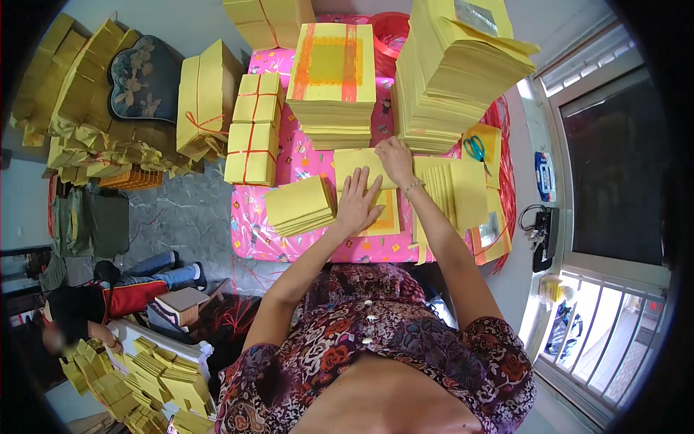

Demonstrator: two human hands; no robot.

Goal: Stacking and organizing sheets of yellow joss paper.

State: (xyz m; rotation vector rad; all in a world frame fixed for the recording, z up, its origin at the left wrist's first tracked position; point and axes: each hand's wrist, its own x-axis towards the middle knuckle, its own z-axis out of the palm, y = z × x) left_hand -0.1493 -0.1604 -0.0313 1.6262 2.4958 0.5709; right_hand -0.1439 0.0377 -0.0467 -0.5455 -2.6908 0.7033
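Note:
On a pink patterned tablecloth (249,242), a yellow paper sheet (356,159) is folded over in front of me, its lower part showing an orange-printed panel (388,217). My left hand (356,205) lies flat on the sheet with its fingers spread. At the fold's right end, the bent fingers of my right hand (395,160) grip the paper's edge; the fingertips are partly hidden. Left of my left hand is a fanned stack of folded yellow papers (300,206). Another row of folded yellow papers (463,192) lies beside my right forearm.
Tall yellow paper piles (441,94) and a printed stack (332,108) stand behind my hands. Bundles tied with red string (253,148) are at the left. Teal scissors (475,149) lie at the right. A person (79,307) works at lower left beside more yellow papers (163,372).

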